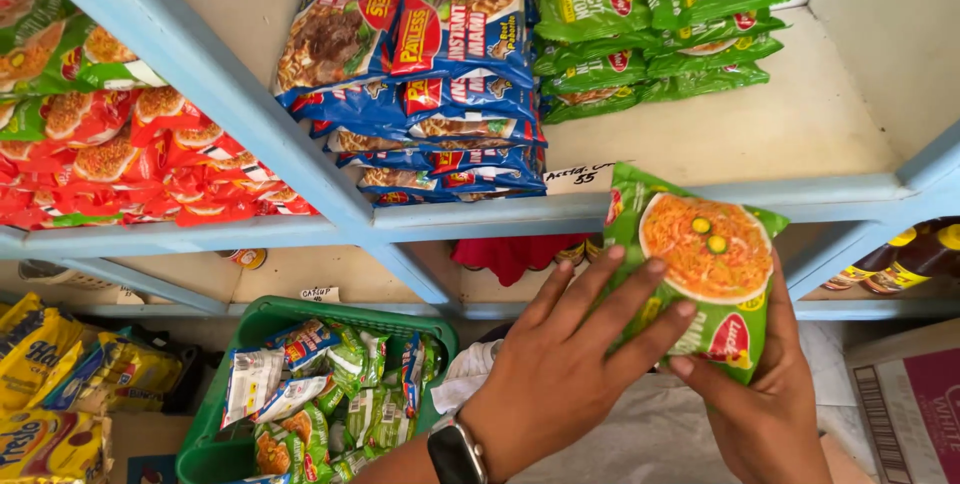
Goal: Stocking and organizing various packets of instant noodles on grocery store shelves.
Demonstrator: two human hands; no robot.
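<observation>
Green noodle packet [705, 264] is held just below the front edge of the blue shelf [640, 206], in front of it. Left hand [560, 364]: fingers spread flat over the packet's left face. Right hand [765, 399]: wrapped under the packet's lower right corner, gripping it. Green basket [215, 444] of mixed packets sits well below-left of the shelf.

Two hands, left [555, 374] and right [765, 404], held one green noodle packet [700, 264]; one green basket [250, 329] stood below; one smartwatch [457, 452] showed.
</observation>
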